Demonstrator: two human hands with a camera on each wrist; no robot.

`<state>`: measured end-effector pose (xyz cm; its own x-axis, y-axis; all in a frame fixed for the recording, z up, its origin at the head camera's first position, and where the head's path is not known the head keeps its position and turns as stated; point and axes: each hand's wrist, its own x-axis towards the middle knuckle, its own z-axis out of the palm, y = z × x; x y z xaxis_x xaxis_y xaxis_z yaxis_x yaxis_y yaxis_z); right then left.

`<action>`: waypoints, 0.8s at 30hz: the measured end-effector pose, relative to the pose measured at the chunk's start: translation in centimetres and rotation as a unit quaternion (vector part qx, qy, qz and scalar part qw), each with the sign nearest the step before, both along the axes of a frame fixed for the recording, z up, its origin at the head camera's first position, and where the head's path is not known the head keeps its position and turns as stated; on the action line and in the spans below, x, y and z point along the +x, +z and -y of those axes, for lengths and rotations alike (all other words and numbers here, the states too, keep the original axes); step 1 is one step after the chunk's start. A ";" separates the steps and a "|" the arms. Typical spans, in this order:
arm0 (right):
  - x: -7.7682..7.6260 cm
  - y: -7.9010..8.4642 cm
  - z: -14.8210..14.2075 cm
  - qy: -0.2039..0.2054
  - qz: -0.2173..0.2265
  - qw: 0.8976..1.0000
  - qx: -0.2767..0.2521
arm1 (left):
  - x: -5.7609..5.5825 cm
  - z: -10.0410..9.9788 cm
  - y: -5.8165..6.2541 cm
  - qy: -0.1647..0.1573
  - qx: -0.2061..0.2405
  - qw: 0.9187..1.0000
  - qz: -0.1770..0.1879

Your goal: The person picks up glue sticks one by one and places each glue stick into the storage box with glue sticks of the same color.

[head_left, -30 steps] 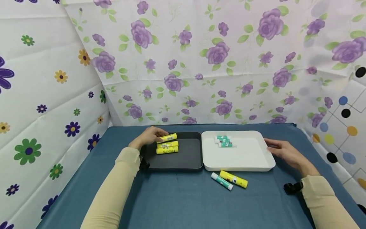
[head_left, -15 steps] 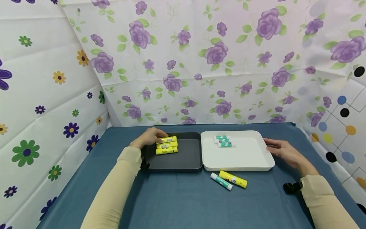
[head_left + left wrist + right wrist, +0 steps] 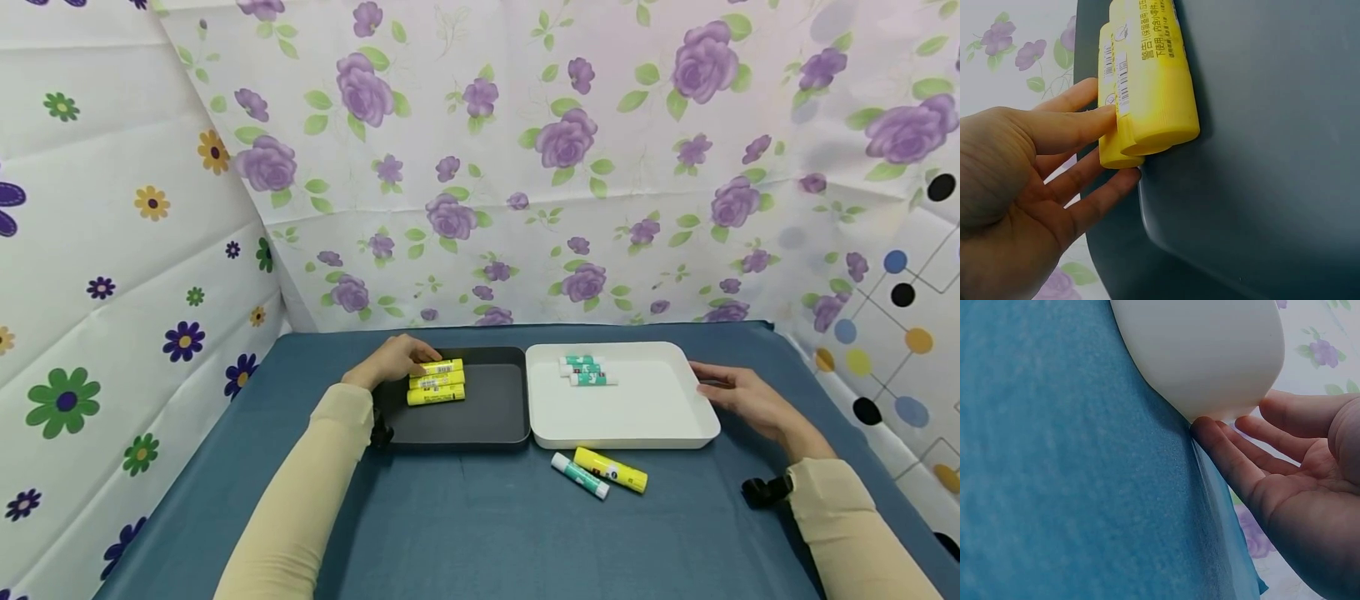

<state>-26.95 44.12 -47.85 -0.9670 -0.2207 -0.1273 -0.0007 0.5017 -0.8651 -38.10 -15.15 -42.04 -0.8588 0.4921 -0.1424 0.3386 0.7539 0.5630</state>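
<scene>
My left hand [image 3: 390, 360] is over the left end of the black tray [image 3: 495, 417]. Its thumb and fingers pinch the end of the farthest yellow glue stick [image 3: 446, 366]. Two more yellow glue sticks [image 3: 1160, 81] lie close beside it, nearly parallel, in the tray. At the right end of the white tray [image 3: 637, 417], my right hand [image 3: 746, 398] touches the outer wall, its fingers mostly straight in the right wrist view. Three green-and-white glue sticks [image 3: 592, 379] lie side by side inside the white tray.
A green-and-white glue stick [image 3: 580, 476] and a yellow glue stick [image 3: 611, 469] lie on the blue tablecloth [image 3: 450, 533] in front of the white tray. The two trays stand side by side. Flowered sheets [image 3: 480, 167] hang behind the table.
The farthest yellow glue stick, earlier tilted, has come down level and now lies closer alongside the other two, with my left hand still on it. My right hand has stayed at the white tray.
</scene>
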 end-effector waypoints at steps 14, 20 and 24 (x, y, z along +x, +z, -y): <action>0.0 0.0 0.0 0.000 -0.004 1.000 0.000 | 0.0 0.0 -0.4 0.016 0.004 1.000 -0.005; 0.1 0.1 0.1 0.001 -0.008 1.000 0.001 | 0.1 -0.1 -0.3 0.021 0.005 1.000 -0.006; 0.1 0.2 0.1 0.001 -0.008 1.000 0.000 | 0.3 -0.1 -0.1 0.026 0.009 1.000 -0.004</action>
<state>-26.81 44.06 -47.68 -0.9682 -0.2232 -0.1127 -0.0151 0.5021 -0.8647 -37.84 -15.07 -42.09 -0.8842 0.4494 -0.1273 0.3041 0.7608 0.5733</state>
